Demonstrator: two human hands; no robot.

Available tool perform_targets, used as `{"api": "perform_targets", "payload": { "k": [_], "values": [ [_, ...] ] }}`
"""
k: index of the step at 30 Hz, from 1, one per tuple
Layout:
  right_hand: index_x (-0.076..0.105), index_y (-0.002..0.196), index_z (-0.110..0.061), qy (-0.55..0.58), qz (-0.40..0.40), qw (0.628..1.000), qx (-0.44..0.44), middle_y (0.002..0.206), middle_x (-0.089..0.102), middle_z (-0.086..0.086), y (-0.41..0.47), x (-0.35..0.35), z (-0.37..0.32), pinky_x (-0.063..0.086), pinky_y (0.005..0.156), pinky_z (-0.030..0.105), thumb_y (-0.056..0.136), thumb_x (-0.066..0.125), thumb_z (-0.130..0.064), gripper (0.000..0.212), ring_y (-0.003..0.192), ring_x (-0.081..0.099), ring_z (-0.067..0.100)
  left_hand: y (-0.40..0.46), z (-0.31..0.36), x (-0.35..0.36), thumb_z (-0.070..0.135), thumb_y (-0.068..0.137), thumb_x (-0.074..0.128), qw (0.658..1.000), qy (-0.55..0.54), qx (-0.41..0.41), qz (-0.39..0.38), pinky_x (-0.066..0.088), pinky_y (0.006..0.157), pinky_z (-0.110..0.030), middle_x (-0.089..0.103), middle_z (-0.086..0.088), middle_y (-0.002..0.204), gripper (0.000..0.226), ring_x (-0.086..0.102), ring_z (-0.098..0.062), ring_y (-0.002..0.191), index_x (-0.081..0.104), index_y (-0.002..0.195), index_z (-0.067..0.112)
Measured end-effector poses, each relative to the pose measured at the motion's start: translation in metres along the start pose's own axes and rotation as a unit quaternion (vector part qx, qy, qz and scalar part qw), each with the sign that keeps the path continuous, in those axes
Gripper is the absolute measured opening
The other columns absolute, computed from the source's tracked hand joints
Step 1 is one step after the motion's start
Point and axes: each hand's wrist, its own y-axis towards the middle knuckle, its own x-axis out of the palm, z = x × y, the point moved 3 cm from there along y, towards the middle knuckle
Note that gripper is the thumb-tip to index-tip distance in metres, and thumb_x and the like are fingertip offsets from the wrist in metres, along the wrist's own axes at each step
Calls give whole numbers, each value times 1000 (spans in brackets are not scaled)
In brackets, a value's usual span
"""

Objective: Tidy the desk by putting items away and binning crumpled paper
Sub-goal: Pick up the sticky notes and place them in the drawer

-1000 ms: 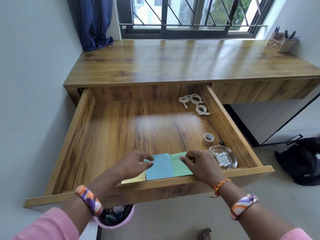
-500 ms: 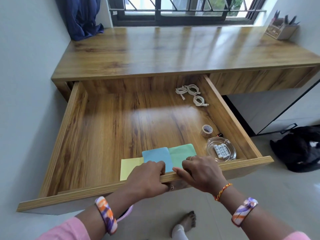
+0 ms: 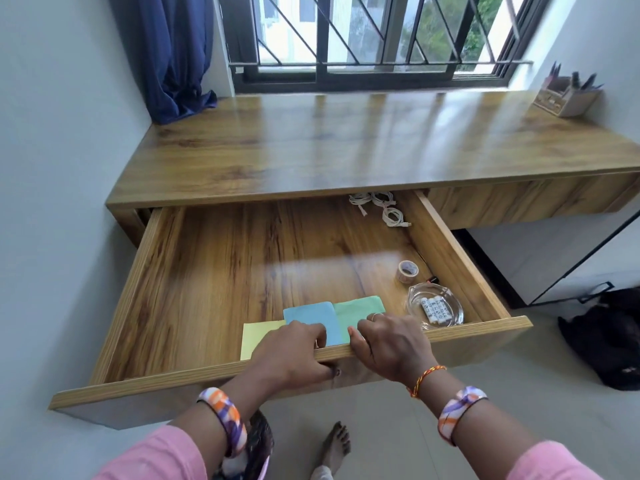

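- Nearest the camera, a bare foot (image 3: 335,445) on the floor tiles, and at the bottom edge a pink-rimmed bin (image 3: 258,452), mostly hidden behind the left forearm — its contents are too blurred to name.
- Left hand (image 3: 291,355) grips the front edge of the drawer (image 3: 173,377): fingers curled over the top lip, thumb underneath against the front panel.
- Right hand (image 3: 391,344) sits just beside it on the same lip, fingers hooked over the edge, a ring showing on one of them.
- Both hands stand in the way of the near ends of three paper pads lying flat just inside the front: yellow pad (image 3: 256,336), blue pad (image 3: 313,320), green pad (image 3: 356,310), side by side and overlapping a little.
- To the right of the pads, a glass dish (image 3: 436,310) holding small white cylinders — batteries, perhaps, though the print is unreadable.
- Just behind the dish, a tape roll (image 3: 408,271) and a small dark item against the drawer's right wall.
- Far right corner of the drawer: coiled white cables (image 3: 381,207), partly tucked under the desk (image 3: 346,143).
- On the desktop, far right, a pen holder (image 3: 568,98); far left, a blue curtain (image 3: 176,64) pooling on the wood.
- On the floor at right, a black bag (image 3: 609,337).
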Motion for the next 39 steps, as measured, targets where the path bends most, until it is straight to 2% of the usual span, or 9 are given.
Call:
{"api": "perform_targets", "payload": {
  "k": [9, 15, 17, 20, 24, 27, 33, 36, 39],
  "values": [
    [51, 44, -17, -9, 66, 998, -20, 40, 49, 0, 86, 30, 26, 15, 40, 23, 83, 40, -47, 50, 33, 45, 14, 78, -25, -40, 59, 64, 61, 998, 22, 27, 46, 50, 65, -27, 64, 9, 84, 40, 61, -13, 76, 59, 89, 28],
    [50, 54, -23, 29, 61, 993, -97, 49, 51, -7, 143, 51, 47, 22, 41, 21, 84, 36, -63, 51, 40, 49, 10, 124, -43, -68, 56, 62, 56, 965, 56, 144, 211, 42, 103, -29, 56, 8, 129, 63, 52, -12, 120, 57, 119, 28],
    [53, 66, -26, 51, 38, 989, -131, 62, 57, -9, 159, 54, 50, 34, 46, 20, 78, 43, -64, 41, 53, 55, 10, 140, -49, -75, 60, 59, 55, 969, 79, 123, 200, 27, 111, -28, 44, 1, 141, 79, 39, -17, 130, 49, 128, 23],
    [56, 102, -26, 65, 16, 988, -136, 106, 63, -2, 181, 58, 56, 53, 77, 27, 71, 47, -66, 52, 97, 61, 16, 161, -57, -88, 68, 57, 53, 979, 83, 75, 171, 1, 112, -27, 21, -6, 151, 103, 17, -20, 137, 31, 141, 13],
    [37, 137, -14, 100, -11, 990, -100, 149, 33, 8, 208, 66, 67, 24, 113, 36, 67, 46, -72, 92, 139, 23, 22, 190, -68, -101, 70, 56, 52, 981, 91, 69, 155, -14, 111, -22, -16, -4, 155, 125, -20, -17, 141, -10, 147, 10],
    [29, 143, -8, 80, -39, 992, -84, 154, 21, 12, 226, 72, 75, 9, 111, 41, 65, 41, -80, 106, 143, 9, 24, 211, -68, -114, 76, 51, 45, 991, 109, 27, 79, -19, 115, -35, -35, -2, 149, 130, -39, -18, 134, -22, 144, 15],
    [60, 123, -15, 104, -1, 992, -75, 131, 58, -1, 246, 81, 87, 28, 108, 36, 64, 44, -80, 89, 125, 51, 14, 229, -63, -142, 60, 56, 67, 989, 111, -4, 98, 11, 116, -32, 22, 8, 149, 99, 15, -12, 142, 25, 140, 29],
    [69, 105, -22, 95, 63, 990, -78, 115, 68, -5, 256, 81, 91, 46, 97, 29, 64, 48, -76, 72, 107, 64, 11, 231, -53, -154, 54, 58, 66, 983, 118, -5, 143, 37, 98, -28, 44, 8, 128, 74, 45, -14, 120, 43, 124, 30],
    [68, 89, -26, 85, 104, 987, -87, 98, 71, -8, 266, 78, 90, 42, 80, 25, 69, 46, -73, 56, 87, 67, 11, 235, -49, -160, 49, 66, 65, 978, 133, -25, 159, 45, 86, -29, 49, 6, 124, 57, 51, -17, 112, 48, 116, 28]
  ]
}}
